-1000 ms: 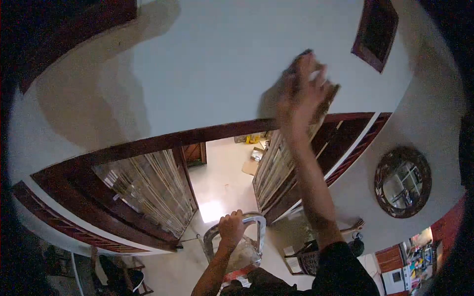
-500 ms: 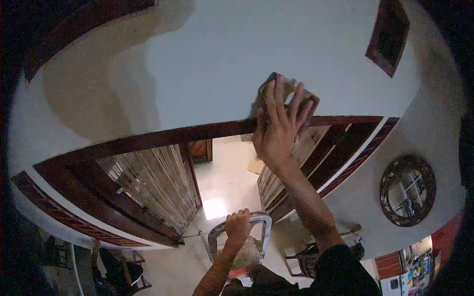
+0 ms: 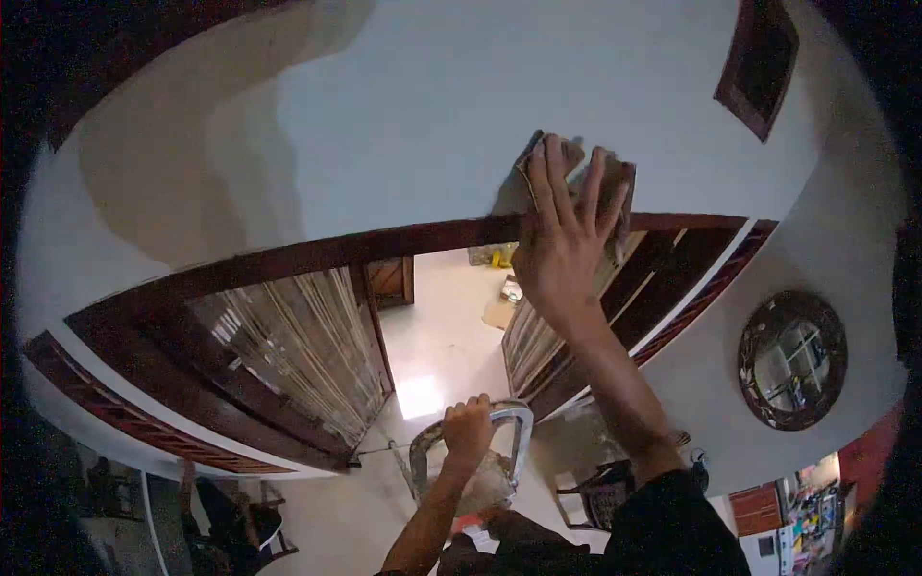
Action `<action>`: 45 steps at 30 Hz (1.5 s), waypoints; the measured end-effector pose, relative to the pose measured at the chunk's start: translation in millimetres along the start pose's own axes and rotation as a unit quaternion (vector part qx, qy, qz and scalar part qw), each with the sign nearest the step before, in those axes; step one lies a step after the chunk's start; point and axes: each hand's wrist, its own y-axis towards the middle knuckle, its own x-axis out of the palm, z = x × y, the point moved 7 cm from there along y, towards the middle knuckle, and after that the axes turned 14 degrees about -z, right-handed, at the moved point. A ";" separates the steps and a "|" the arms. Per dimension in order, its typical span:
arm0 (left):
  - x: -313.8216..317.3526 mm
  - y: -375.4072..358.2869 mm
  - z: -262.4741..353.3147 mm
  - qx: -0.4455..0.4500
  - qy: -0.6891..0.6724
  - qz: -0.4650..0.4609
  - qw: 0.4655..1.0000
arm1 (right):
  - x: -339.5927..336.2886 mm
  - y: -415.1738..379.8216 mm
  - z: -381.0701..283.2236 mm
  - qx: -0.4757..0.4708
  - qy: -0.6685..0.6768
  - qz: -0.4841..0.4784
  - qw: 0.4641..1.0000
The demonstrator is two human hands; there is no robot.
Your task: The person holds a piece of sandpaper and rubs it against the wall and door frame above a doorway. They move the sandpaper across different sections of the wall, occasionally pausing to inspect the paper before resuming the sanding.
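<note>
My right hand (image 3: pixel 567 250) is raised with its fingers extended, pressing a brownish folded sheet or pad (image 3: pixel 619 182) flat against the pale wall (image 3: pixel 413 125). Its exact kind cannot be told, as the palm and fingers cover much of it. Just below runs the dark wooden door lintel (image 3: pixel 384 244), overlapped by the hand. Lower down, my left hand (image 3: pixel 468 432) is wrapped round the top of a metal rail (image 3: pixel 523 442), a curved frame like a stepladder's handle, in front of my body.
Patterned door panels (image 3: pixel 303 355) stand on both sides of a bright doorway (image 3: pixel 442 326). A round framed mirror (image 3: pixel 792 360) hangs at right, with a dark-framed opening (image 3: pixel 759 72) above. Chairs (image 3: pixel 595 494) stand below. At lower left is a person (image 3: pixel 226 523) in dark clothing.
My right hand and the brownish sheet have moved slightly right and up along the wall. My left hand keeps its grip on the rail. The view has shifted a little.
</note>
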 end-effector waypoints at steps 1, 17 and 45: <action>-6.2 -1.5 1.1 -0.001 -0.013 -0.001 1.000 | -1.2 3.1 -1.8 0.002 0.021 0.013 1.000; 14.3 2.2 -5.2 0.030 -0.038 0.016 0.999 | 0.2 -113.9 221.7 0.187 0.127 0.135 0.965; 0.3 3.1 3.2 -0.034 0.034 0.004 0.999 | 64.9 -79.7 153.2 0.234 0.201 0.102 0.946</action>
